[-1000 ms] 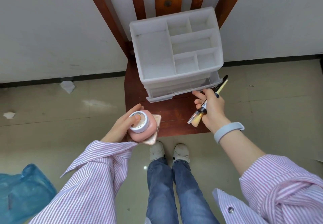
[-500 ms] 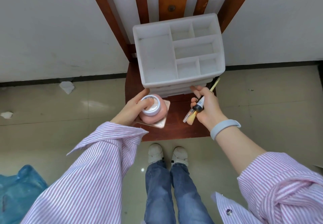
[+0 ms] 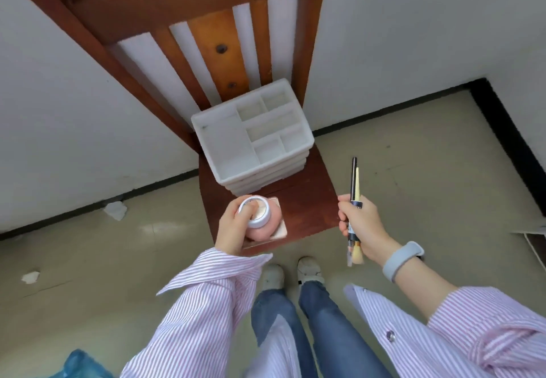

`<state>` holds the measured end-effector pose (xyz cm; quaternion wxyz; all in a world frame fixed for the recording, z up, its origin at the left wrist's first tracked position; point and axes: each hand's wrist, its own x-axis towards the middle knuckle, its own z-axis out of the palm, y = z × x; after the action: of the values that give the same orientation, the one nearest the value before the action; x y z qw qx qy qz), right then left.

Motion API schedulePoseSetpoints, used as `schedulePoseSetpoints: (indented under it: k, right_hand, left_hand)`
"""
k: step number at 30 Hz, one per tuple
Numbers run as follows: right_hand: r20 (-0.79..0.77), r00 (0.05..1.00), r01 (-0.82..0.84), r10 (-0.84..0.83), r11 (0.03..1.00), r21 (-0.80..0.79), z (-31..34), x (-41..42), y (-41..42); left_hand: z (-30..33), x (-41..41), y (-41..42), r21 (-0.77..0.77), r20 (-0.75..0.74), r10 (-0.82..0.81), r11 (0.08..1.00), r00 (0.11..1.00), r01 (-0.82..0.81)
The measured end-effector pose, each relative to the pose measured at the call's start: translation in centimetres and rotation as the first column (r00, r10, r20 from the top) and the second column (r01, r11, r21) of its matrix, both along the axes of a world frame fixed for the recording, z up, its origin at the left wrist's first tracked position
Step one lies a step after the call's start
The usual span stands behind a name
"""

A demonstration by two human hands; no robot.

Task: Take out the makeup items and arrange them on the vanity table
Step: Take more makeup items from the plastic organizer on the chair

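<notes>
A white plastic organiser (image 3: 251, 138) with several open compartments and drawers below stands at the back of a brown wooden chair seat (image 3: 307, 200). My left hand (image 3: 233, 227) grips a stack: a round white jar (image 3: 260, 212) on a pink puff (image 3: 260, 230) on a flat rose-gold compact (image 3: 280, 230), held over the seat's front left. To the right of the seat, over the floor, my right hand (image 3: 359, 224) holds a black pencil (image 3: 353, 177) and a tan-handled makeup brush (image 3: 358, 182) upright, bristles pointing down.
The chair's slatted back (image 3: 218, 41) rises against a white wall. Beige tiled floor surrounds it, with paper scraps (image 3: 115, 210) at the left and a blue plastic bag (image 3: 79, 363) at the bottom left. My feet (image 3: 292, 274) stand just in front of the seat.
The organiser's drawer went from pulled out to shut. My right hand has drawn away from it to the right with the pencil and brush. The view has pulled back and tilted up.
</notes>
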<state>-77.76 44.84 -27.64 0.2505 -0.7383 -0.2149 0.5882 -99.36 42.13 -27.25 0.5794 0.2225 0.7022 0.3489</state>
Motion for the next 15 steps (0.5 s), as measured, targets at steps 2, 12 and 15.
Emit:
schedulePoseSetpoints:
  k: [2,12,15]
  right_hand:
    - [0.048,0.998,0.032,-0.033,0.999,0.021,2.9,1.7,-0.9]
    - [0.153,0.861,0.443,-0.485,0.862,0.245,16.6,10.9,-15.2]
    - [0.165,0.726,0.611,-0.667,0.737,0.289,19.4,13.2,-23.0]
  left_hand:
    - [3.0,1.2,0.9,0.031,-0.011,-0.056,0.998,0.998,0.057]
    - [17.4,15.6,4.3,0.346,0.016,-0.756,0.618,0.654,0.706]
    - [20.1,23.1,0.7,0.399,-0.004,-0.883,0.429,0.47,0.81]
